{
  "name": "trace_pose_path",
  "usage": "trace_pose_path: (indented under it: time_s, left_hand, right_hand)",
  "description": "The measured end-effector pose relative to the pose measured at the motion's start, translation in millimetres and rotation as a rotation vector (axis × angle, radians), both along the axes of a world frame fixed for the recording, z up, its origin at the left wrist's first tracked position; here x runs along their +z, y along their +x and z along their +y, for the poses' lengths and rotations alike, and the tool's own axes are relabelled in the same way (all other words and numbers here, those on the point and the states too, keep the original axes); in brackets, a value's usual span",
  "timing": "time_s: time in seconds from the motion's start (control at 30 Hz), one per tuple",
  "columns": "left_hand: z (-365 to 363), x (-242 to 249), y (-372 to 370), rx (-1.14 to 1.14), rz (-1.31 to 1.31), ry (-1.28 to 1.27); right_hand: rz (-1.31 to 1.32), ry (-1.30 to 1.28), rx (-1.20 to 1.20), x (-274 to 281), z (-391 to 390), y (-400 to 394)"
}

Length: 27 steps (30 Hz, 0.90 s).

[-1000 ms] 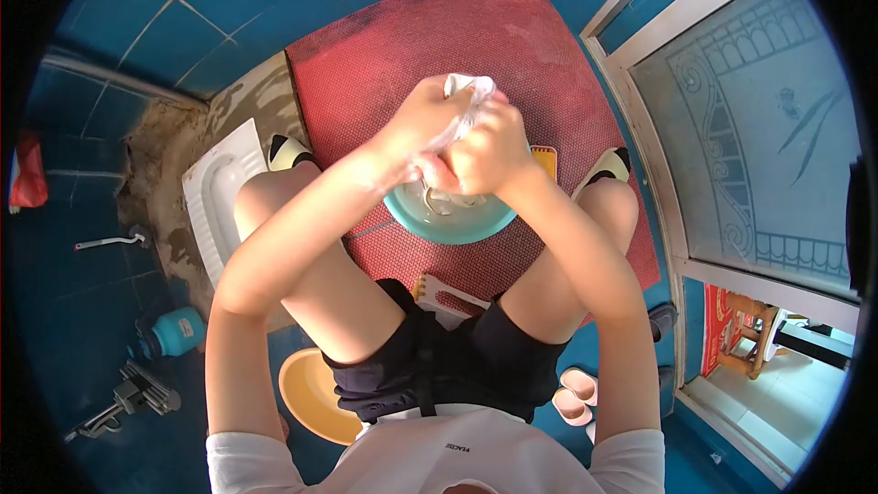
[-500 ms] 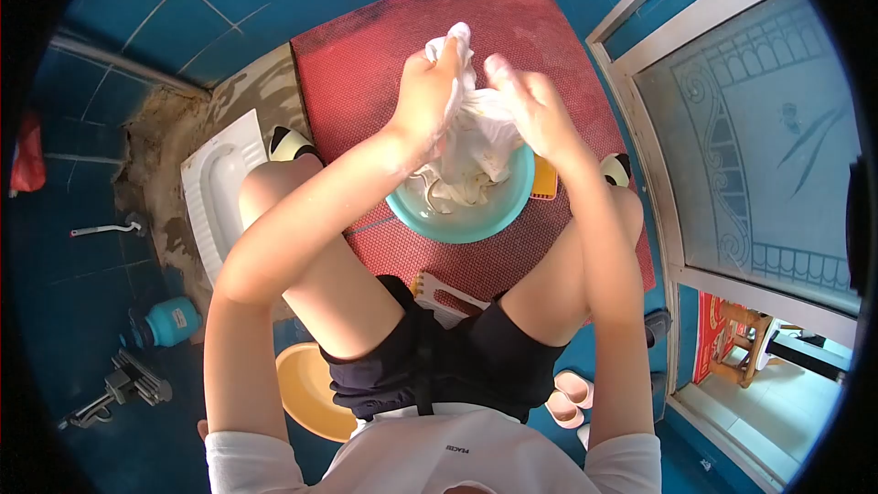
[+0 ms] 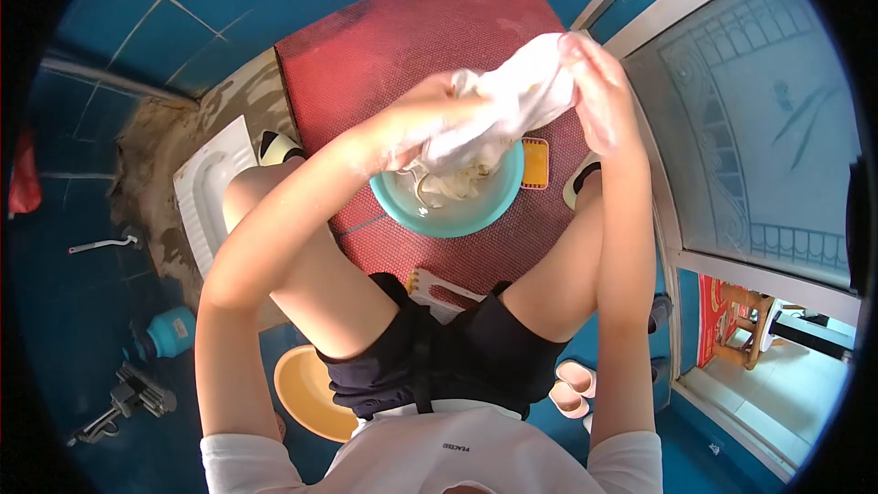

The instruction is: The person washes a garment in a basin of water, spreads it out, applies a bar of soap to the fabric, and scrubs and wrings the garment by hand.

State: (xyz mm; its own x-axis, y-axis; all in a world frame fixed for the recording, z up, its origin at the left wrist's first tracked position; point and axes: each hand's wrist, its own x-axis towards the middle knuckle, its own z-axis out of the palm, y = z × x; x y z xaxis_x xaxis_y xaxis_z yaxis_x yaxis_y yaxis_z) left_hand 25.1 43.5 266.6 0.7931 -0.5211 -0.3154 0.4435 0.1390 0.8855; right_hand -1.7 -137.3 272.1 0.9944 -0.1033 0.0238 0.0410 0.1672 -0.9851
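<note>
A wet white cloth [image 3: 526, 87] is stretched between my hands above a turquoise basin [image 3: 455, 225]. My left hand [image 3: 430, 114], smeared by motion and streaked with suds, is closed on the cloth's lower left part. At the upper right end, my right hand [image 3: 596, 87] pinches the cloth near its edge, fingers pointing up. More pale fabric [image 3: 457, 186] lies in cloudy water in the basin, partly covered by the raised cloth. Right beside the basin's rim sits a small orange and yellow dish [image 3: 535, 165].
The basin stands on a red textured mat [image 3: 366, 46]. A white squat toilet [image 3: 203, 197] is at the left, and a yellow-orange basin [image 3: 315, 393] by my left hip. Between my thighs is a white board-like object [image 3: 445, 293]. A framed glass door [image 3: 759, 128] borders the right side.
The cloth went from bunched over the basin to spread out toward the upper right. My right hand moved right with its end, and my left hand came slightly lower.
</note>
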Motion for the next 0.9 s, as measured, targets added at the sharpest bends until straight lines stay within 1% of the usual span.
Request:
trace_pose_path:
  time_s: [0.07, 0.1, 0.13, 0.2, 0.23, 0.27, 0.3, 0.33, 0.4, 0.43, 0.47, 0.53, 0.57, 0.6, 0.67, 0.7, 0.73, 0.8, 0.83, 0.87, 0.9]
  left_hand:
    - [9, -9, 3, -0.427, -0.249, 0.172]
    - [10, -12, 5, -0.413, -0.154, 0.114]
    - [9, -7, 5, -0.417, -0.154, 0.113]
    - [9, 8, 6, -0.178, -0.075, 0.034]
    - [9, 8, 6, -0.178, -0.076, 0.035]
    - [9, 7, 7, -0.164, -0.072, -0.037]
    - [9, 6, 7, -0.150, -0.069, -0.110]
    - [9, 4, 8, -0.136, -0.065, -0.182]
    - [10, -2, 8, -0.125, -0.107, -0.199]
    - [10, -4, 8, -0.113, -0.149, -0.216]
    - [11, -4, 8, -0.111, -0.146, -0.215]
    - [13, -3, 12, 0.008, -0.143, -0.124]
    - [17, -3, 18, 0.023, -0.156, -0.082]
    - [19, -3, 19, 0.019, -0.156, -0.081]
    - [19, -2, 21, 0.157, -0.019, -0.128]
    - [20, -4, 23, 0.128, 0.010, -0.129]
    - [18, -2, 21, 0.128, 0.011, -0.128]
    - [11, 4, 15, 0.081, 0.052, -0.076]
    - [12, 3, 11, -0.010, 0.051, -0.076]
    - [12, 4, 9, -0.010, 0.050, -0.076]
    - [12, 6, 7, -0.187, -0.022, 0.075]
  right_hand:
    - [-0.004, 0.002, -0.031, -3, -9, 3]
    - [-0.004, 0.001, -0.036, -4, -10, 2]
    - [-0.006, -0.009, -0.033, -4, -11, 1]
    - [-0.010, -0.019, -0.029, -4, -10, -2]
    - [0.025, -0.130, 0.021, -3, -6, -5]
    - [0.061, -0.241, 0.072, -2, -3, -7]
    - [0.123, -0.284, 0.157, 0, -1, -9]
    - [0.123, -0.283, 0.157, -1, -1, -8]
    - [0.162, -0.231, 0.534, -8, -1, -9]
    - [0.182, -0.364, 0.538, -15, -4, -8]
    - [0.183, -0.362, 0.540, -19, -8, -8]
    - [0.292, -0.620, 0.722, -22, -14, -6]
    - [0.227, -0.941, 0.757, -21, -13, -4]
    - [0.228, -0.940, 0.754, -21, -10, -5]
    - [0.119, -0.550, 0.697, -19, -4, -9]
    - [0.128, -0.396, 0.626, -23, -3, -11]
    - [0.128, -0.395, 0.626, -17, -2, -13]
    - [0.026, -0.415, 0.407, 0, 0, -14]
    - [-0.051, -0.250, 0.277, -5, 5, -10]
    - [-0.051, -0.250, 0.276, -3, 4, -11]
    - [-0.049, -0.182, 0.215, 1, 4, -13]
